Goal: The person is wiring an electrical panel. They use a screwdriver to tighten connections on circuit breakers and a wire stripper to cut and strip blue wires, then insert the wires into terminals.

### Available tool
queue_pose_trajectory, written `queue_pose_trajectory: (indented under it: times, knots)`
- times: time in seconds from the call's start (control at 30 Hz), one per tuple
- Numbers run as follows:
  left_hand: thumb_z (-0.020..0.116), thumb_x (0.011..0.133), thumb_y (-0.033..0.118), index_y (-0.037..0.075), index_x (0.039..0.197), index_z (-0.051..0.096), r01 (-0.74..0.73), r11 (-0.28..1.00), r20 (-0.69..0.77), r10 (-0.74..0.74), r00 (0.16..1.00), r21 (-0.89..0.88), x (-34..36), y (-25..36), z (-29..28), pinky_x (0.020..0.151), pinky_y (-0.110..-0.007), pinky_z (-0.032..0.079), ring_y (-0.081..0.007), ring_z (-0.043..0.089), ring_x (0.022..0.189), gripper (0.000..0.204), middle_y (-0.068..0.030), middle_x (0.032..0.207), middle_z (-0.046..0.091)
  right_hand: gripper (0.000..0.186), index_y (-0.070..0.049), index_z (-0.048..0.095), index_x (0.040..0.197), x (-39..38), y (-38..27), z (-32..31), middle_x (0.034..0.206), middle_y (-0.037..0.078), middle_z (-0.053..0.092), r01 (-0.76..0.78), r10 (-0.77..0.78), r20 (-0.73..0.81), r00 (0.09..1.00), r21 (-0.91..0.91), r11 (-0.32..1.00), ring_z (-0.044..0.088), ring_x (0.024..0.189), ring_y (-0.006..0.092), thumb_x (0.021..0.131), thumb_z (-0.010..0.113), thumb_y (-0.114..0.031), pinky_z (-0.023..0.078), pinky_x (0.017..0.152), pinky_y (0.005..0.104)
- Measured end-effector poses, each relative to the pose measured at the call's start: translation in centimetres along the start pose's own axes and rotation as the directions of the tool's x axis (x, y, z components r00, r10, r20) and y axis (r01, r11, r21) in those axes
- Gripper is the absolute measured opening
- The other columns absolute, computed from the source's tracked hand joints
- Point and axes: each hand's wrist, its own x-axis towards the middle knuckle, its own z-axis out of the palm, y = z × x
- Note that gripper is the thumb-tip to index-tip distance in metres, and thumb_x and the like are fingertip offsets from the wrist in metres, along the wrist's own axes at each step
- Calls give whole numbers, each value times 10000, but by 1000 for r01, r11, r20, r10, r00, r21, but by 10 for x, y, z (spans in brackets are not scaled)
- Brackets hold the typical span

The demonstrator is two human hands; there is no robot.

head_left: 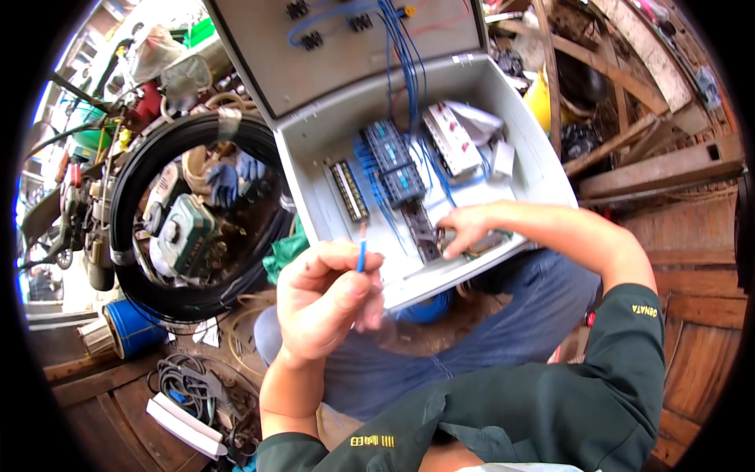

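Observation:
My left hand (326, 295) is raised in front of the near left side of a grey metal enclosure (297, 169). Its thumb and fingers pinch a short blue wire (362, 256), which stands upright with a reddish tip. My right hand (465, 228) reaches down into the box's near right corner with its visible fingers apart, over small parts I cannot make out. Just beyond the wire lies a terminal strip (348, 191). Dark contactors or relays (392, 161) with blue wires sit mid-box. A white-fronted device (452, 140) is to their right.
The enclosure's open door (354, 75) carries wired switches and a blue wire bundle (401, 47). At the left lie a large black cable coil (126, 204), a green-grey machine (187, 228) and a blue can (135, 328). Wooden beams (653, 169) are at the right.

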Motion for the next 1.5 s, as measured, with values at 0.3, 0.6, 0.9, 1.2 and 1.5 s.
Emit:
queue_pose_trajectory:
  times: [0.3,0.6,0.9,1.2,1.5]
  knots:
    - [378,1102,158,-93,1123,455,-462,865,170,494,853,-194,83,175,9,360,-196,364,-100,493,498,264,-108,983,466,590,-47,773,977,-31,67,-2,987,160,742,-306,374,103,922,-398,865,702,970,315,760,746,-595,549,819,445]
    - [615,986,160,9,1182,690,-410,-45,402,318,859,911,351,110,8,654,-262,551,-141,690,833,259,-103,1054,724,482,-27,760,930,-23,76,4,902,133,747,-405,429,118,895,-183,896,728,794,275,802,741,-491,577,726,390]
    - [653,923,262,150,1011,760,-338,-531,568,361,740,777,435,27,-42,916,-430,470,-252,615,1041,178,-33,962,710,263,-65,629,1063,-103,27,-60,908,165,720,-423,336,-334,881,-235,875,698,879,393,894,647,-266,551,779,481]
    - [639,871,226,139,892,758,-282,-474,515,486,706,834,422,5,-43,941,-486,424,-261,551,1138,148,-43,1046,651,247,33,693,1124,-176,-47,-221,822,55,667,-9,-107,-994,35,-107,994,592,743,78,921,702,-108,473,650,253]
    - [643,876,267,162,940,768,-243,-369,409,487,771,897,422,3,-53,868,-486,500,-270,574,1126,175,-56,1043,641,301,-51,750,976,-106,-53,-305,730,82,709,-125,-220,-950,-222,-196,973,673,660,156,894,739,-340,519,642,300]
